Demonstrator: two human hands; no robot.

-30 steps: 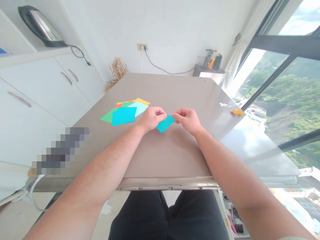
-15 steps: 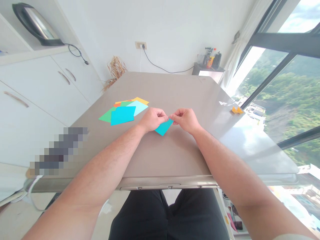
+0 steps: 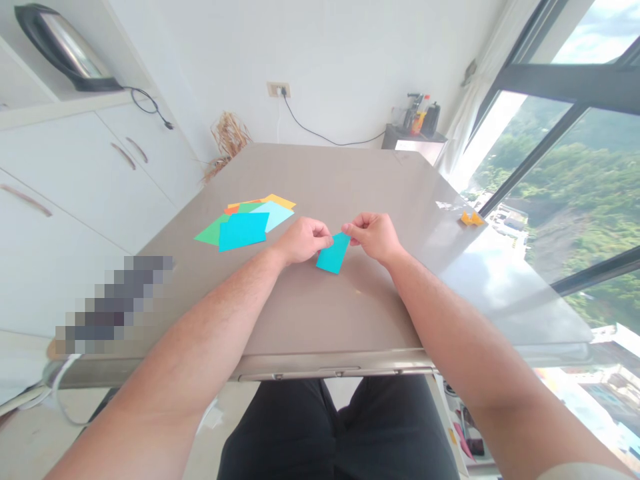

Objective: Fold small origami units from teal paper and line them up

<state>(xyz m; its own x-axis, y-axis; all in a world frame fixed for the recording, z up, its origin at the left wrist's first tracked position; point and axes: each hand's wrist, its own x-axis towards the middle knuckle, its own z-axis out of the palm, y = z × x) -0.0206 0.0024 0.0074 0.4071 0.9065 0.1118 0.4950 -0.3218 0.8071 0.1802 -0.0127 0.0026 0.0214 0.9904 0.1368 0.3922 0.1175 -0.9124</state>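
Head camera, looking down: the grey-brown table [image 3: 325, 327] fills most of the scene I follow from my remote post. Between its left edge and its middle lies a spread of coloured paper [image 3: 273, 215], green, yellow, orange and pale blue overlapping, with a bright blue sheet [image 3: 244, 232] on top; all of it looks flat to me, and I judge it as yet unworked. Near the middle of the table, short of the near edge, the left hand [image 3: 304, 240] and the right hand [image 3: 374, 236] face each other, each closed in a pinch on one blue paper piece [image 3: 333, 255]. That piece shows smaller than the bright blue sheet, so I take it to be folded over and partway done; how many folds it has I cannot count. It sits between and slightly below the two grips, pinched at its upper left side and its upper right corner, with its lower end free and pointing to the near edge. Whether that end touches the table, I cannot tell. Smallest, at the right edge, is an orange piece [image 3: 471, 219], possibly folded and finished.
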